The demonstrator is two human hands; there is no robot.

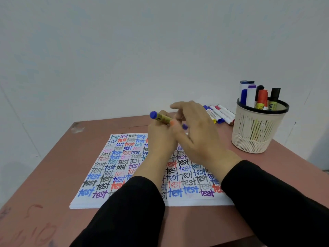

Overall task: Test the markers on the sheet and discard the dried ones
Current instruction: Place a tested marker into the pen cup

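A white sheet (114,168) covered with rows of the word "test" in several colours lies on the table. Above its far edge my left hand (161,138) grips a yellow-barrelled marker (161,118) with a blue end pointing up and left. My right hand (194,132) is just to the right of it, fingers spread and blurred. A small blue piece (185,126), probably the marker's cap, shows at its fingers; whether the fingers pinch it is unclear.
A cream mesh cup (256,132) holding several markers stands at the right. Behind it, several loose markers (219,114) lie by the wall. The reddish-brown table (53,175) ends at a white wall; its front edge is near my sleeves.
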